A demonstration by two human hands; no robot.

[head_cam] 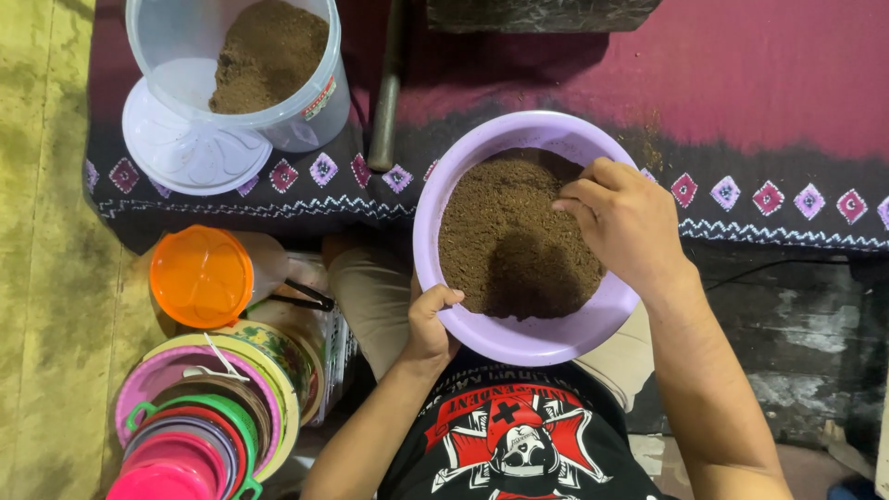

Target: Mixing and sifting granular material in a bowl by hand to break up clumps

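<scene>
Two hands, left and right, one purple bowl, one clear bucket beyond it, one white lid, one orange-lidded jar, one stack of plates.

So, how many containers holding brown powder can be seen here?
2. The round lilac plastic bowl sits on the person's lap, between both hands. The clear plastic bucket stands at upper left, on the dark patterned cloth. The stacked containers' contents are hidden.
</scene>
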